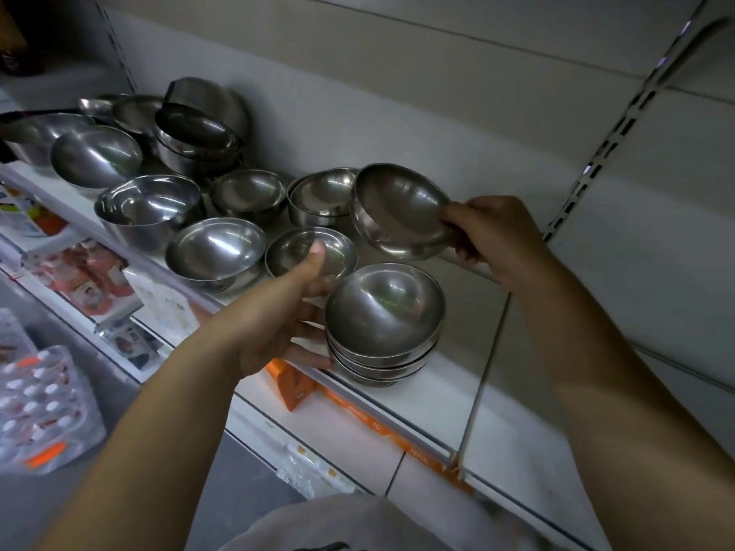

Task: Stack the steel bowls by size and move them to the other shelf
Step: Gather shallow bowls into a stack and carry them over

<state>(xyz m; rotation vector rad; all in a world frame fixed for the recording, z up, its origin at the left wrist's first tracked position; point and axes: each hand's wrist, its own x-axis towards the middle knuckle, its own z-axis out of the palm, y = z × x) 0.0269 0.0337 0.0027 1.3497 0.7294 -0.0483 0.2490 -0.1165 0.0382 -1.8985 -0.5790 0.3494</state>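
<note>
Right hand, centre right of the frame, is pinching the rim of a round steel bowl, thumb inside the lip and fingers underneath; the bowl is off the shelf and tilted, its mouth turned toward the camera. Left hand, at centre, has fairly straight fingers laid against the left side of a stack of nested steel bowls, thumb up over a small shallow steel bowl just behind; whether the thumb touches it, hard to tell. The stack stands at the front edge of the white metal shelf; more loose steel bowls crowd the shelf toward the upper left; an orange price strip runs along its lip; clear plastic packs sit lower left.
</note>
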